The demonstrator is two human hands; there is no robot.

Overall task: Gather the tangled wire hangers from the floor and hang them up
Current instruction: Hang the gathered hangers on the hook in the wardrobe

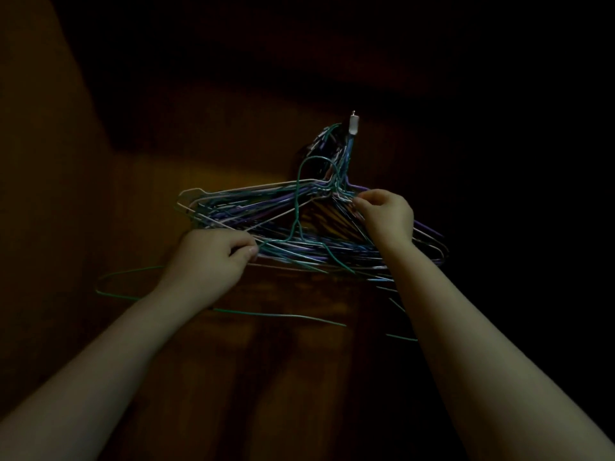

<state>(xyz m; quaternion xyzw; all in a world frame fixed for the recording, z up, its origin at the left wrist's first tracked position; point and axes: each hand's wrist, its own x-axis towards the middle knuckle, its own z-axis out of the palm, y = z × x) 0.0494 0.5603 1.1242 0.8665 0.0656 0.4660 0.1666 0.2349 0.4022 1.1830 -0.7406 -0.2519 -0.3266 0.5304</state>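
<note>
Nr wall hook: tangled hangers

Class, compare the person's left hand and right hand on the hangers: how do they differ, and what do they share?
The left hand sits lower, at the bottom wires of the wire hangers; the right hand sits higher, by their necks below the wall hook. The left hand curls its fingers round wires; the right hand pinches wires with its fingertips. Both are bare and hold the same bundle.
</note>
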